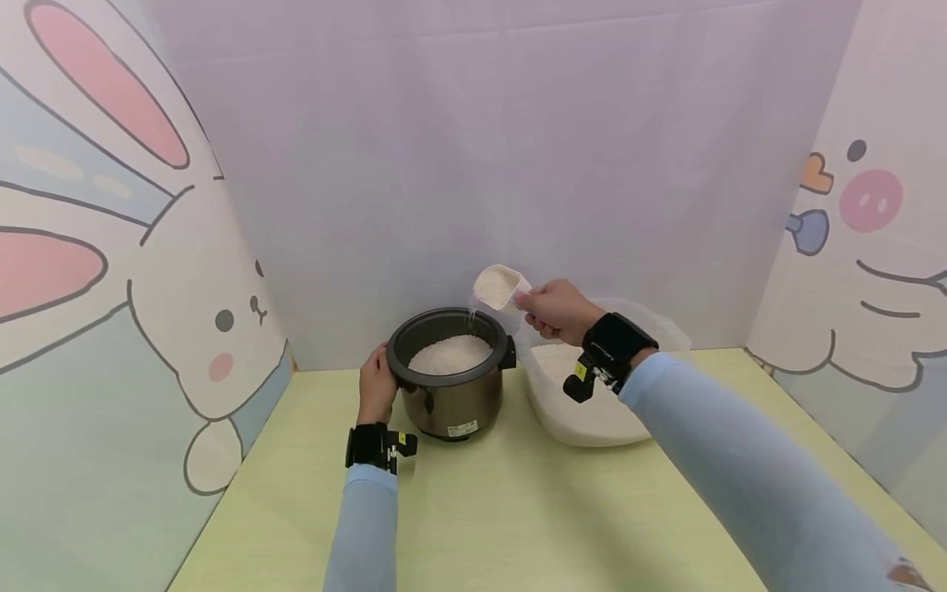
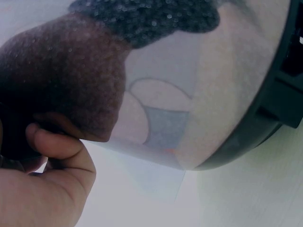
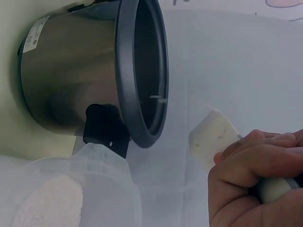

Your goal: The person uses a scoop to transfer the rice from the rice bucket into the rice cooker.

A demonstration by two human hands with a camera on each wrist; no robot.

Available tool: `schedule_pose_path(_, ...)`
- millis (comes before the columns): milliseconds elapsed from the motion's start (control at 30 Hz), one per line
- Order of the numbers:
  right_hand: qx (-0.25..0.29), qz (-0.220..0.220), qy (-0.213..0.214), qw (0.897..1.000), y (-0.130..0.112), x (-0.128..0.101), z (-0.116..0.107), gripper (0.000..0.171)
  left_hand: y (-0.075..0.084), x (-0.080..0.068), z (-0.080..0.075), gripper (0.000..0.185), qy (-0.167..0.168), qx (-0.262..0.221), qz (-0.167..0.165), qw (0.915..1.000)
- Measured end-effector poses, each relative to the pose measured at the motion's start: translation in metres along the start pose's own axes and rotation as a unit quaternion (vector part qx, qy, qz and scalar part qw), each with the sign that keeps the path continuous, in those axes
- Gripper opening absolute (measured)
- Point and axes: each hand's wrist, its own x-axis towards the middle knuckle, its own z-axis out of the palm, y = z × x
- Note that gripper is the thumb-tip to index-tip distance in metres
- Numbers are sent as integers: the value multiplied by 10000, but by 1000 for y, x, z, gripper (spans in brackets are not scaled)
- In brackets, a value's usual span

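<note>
At the rear of the table (image 1: 473,518), the pot (image 1: 450,409) is held at its side in the left hand's (image 1: 376,386) curled grip, while a rice-filled cup (image 3: 214,138), tilted above the pot's right rim, is pinched in the right hand's (image 1: 560,311) grip. Pouring is best done slowly, the cup's lip brought further inward to avoid spillage. Movement is limited by the tub (image 1: 546,407) just beside and the backdrop (image 1: 473,164) behind; more room is offered nearer the front.
</note>
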Motion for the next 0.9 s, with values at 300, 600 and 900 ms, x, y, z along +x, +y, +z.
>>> schedule_pose_path(300,-202,-412,303,9985,-3,7,23,50,-1,0,0,45,23,-140,62,9999)
schedule_pose_path(600,-393,-387,705,9960,-2,15,37,52,-1,0,0,43,75,-103,101,9999)
schedule_pose_path(900,-1008,-527,1103,9874,4,23,49,53,-3,3,-2,44,45,-28,63,10000)
